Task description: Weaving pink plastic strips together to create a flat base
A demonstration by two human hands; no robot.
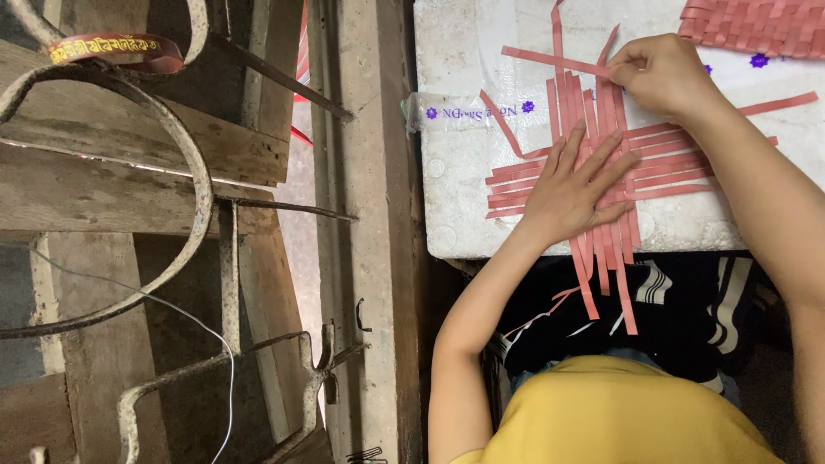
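Pressing flat on the crossing of the pink strips [601, 163], the left hand [574, 191] lies with its fingers spread and released, the palm holding the half-woven part down on the white foam board [464, 163]. The right hand [662, 76] is further toward the far edge of the board, and its thumb and fingers are pinched on the end of one strip.

The woven part sits near the middle of the board, and several strip ends hang over the near edge, above the dark striped cloth [679, 301] on the lap. A finished woven piece [756, 26] of the same pink lies at the far right corner.

The strips look thin, light and flexible, probably a kind of plastic or paper band; I judge they slide easily one over another and may crease if they are bent sharply. A good place to hold one is close to its free end, with fingertips only, while a flat palm keeps the crossing from shifting. The foam seems soft and easy to dent.
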